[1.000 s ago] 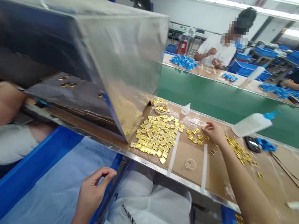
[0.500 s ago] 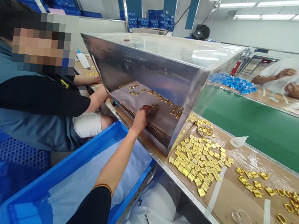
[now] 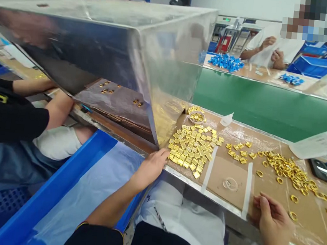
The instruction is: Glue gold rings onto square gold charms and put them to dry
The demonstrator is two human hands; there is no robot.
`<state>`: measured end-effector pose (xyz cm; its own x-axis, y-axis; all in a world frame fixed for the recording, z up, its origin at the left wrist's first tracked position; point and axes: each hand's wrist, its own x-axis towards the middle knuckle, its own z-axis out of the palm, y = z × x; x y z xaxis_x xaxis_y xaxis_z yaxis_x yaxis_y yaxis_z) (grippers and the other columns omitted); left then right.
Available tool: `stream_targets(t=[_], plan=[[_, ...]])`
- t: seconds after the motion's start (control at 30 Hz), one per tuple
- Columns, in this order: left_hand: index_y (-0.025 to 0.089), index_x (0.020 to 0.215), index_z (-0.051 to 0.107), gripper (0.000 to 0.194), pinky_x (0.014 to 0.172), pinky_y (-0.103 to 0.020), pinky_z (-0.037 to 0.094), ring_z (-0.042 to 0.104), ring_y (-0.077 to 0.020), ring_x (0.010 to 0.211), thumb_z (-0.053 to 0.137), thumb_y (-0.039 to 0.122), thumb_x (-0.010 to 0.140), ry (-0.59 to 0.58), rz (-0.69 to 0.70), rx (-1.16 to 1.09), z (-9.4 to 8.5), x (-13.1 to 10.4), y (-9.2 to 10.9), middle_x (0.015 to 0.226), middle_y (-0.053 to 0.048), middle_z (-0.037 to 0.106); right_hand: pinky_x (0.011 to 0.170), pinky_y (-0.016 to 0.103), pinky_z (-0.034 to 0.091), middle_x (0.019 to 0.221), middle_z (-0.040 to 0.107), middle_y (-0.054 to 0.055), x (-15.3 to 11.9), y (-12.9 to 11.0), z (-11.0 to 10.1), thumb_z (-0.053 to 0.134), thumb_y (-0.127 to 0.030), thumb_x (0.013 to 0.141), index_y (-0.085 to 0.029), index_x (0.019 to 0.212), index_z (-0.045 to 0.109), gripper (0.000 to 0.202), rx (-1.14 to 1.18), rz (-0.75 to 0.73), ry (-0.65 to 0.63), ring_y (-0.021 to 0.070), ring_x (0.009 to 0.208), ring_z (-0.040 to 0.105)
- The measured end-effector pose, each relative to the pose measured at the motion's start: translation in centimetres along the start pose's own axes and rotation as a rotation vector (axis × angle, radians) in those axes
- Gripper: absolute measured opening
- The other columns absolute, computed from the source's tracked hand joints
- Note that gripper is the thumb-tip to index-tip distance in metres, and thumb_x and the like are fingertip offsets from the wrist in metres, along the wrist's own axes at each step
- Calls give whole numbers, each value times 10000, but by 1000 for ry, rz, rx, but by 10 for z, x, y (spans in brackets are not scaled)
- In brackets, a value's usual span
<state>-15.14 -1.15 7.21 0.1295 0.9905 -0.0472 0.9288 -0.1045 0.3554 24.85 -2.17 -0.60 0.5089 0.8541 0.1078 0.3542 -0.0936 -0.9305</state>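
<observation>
My left hand [image 3: 151, 168] is at the bench's front edge, fingers stretched toward the nearest gold square pieces [image 3: 188, 150]. Nothing shows in it. These flat squares lie in a loose patch beside the metal hood. To the right, my right hand [image 3: 275, 218] hovers at the front edge with its fingers loosely bent and apart from the thumb, and I see no object in it. Close to it are scattered gold rings [image 3: 292, 215] and a clear ring-shaped piece [image 3: 229, 184] on the taped cardboard. A smaller group of gold pieces with rings [image 3: 237, 152] sits farther back.
A metal hood [image 3: 169, 65] stands at the left, with several small gold pieces inside. Below is a lined blue bin [image 3: 87, 192]. A small dropper bottle [image 3: 226, 119], a larger white bottle [image 3: 320, 144] and a phone-like dark device [image 3: 321, 169] are behind. Co-workers sit left and opposite.
My left hand has come out of the hood to the bench edge by the gold squares. The view has swung right, bringing more of my right hand into sight.
</observation>
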Motion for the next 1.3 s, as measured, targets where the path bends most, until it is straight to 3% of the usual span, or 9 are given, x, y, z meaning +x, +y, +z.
stream_targets(t=[0.17, 0.27, 0.37, 0.5, 0.6, 0.8, 0.93, 1.07, 1.3], plan=[[172, 1174, 681, 335, 896, -364, 568, 712, -274, 1019, 463, 39, 959, 127, -22, 111, 40, 11, -11, 1120, -130, 731, 655, 375, 609, 750, 771, 89, -4, 1, 5, 733, -842, 652, -187, 897, 762, 700, -10, 12, 35, 254, 690, 741], [182, 1215, 670, 315, 896, -343, 568, 708, -249, 1005, 485, 95, 975, 217, 76, 12, 45, 6, -21, 1127, -114, 705, 670, 381, 610, 740, 770, 81, -7, -1, 9, 719, -786, 721, -196, 894, 761, 616, -15, -57, 56, 245, 679, 738], [208, 1143, 705, 278, 817, -305, 566, 695, -204, 861, 491, 143, 979, 276, 109, -110, 43, -2, -21, 961, -60, 676, 659, 369, 603, 734, 769, 74, -8, -3, 11, 713, -715, 772, -200, 896, 756, 531, -13, -79, 54, 235, 669, 735], [210, 1003, 727, 181, 749, -277, 556, 673, -177, 779, 550, 214, 966, 318, 53, -381, 41, -9, 1, 885, -35, 685, 642, 358, 596, 730, 760, 64, -12, -6, 7, 710, -620, 823, -208, 903, 744, 422, 1, -97, 21, 225, 655, 724], [206, 942, 722, 103, 729, -272, 552, 679, -177, 762, 635, 262, 933, 257, 24, -623, 48, -6, 28, 855, -26, 720, 645, 357, 593, 751, 756, 60, -19, -14, 5, 700, -549, 869, -226, 905, 735, 327, 5, -171, -67, 224, 672, 717], [200, 1098, 762, 240, 635, -255, 476, 603, -150, 686, 568, 279, 981, 86, 220, -925, 82, 23, 92, 800, -28, 673, 593, 314, 550, 822, 738, 46, -23, -35, 17, 688, -367, 950, -242, 1058, 743, 174, -77, -412, -328, 183, 637, 643], [174, 1067, 744, 282, 547, -228, 434, 524, -113, 562, 630, 410, 962, 18, 111, -1164, 102, 39, 123, 666, 30, 537, 668, 315, 557, 863, 716, 54, -12, -42, 27, 585, -275, 1029, -258, 1001, 762, 180, -143, -575, -353, 191, 749, 673], [174, 1033, 714, 329, 507, -207, 419, 513, -96, 528, 763, 448, 856, -14, -18, -1315, 115, 41, 132, 649, 62, 488, 660, 297, 525, 861, 669, 53, -1, -48, 38, 593, -232, 1030, -262, 1003, 771, 182, -198, -721, -392, 183, 760, 629], [181, 1046, 748, 233, 579, -229, 429, 504, -120, 627, 755, 320, 859, 9, 81, -1204, 118, 35, 122, 732, 13, 562, 690, 305, 501, 866, 646, 61, 5, -56, 36, 555, -174, 1030, -252, 939, 760, 237, -312, -724, -403, 190, 784, 596]])
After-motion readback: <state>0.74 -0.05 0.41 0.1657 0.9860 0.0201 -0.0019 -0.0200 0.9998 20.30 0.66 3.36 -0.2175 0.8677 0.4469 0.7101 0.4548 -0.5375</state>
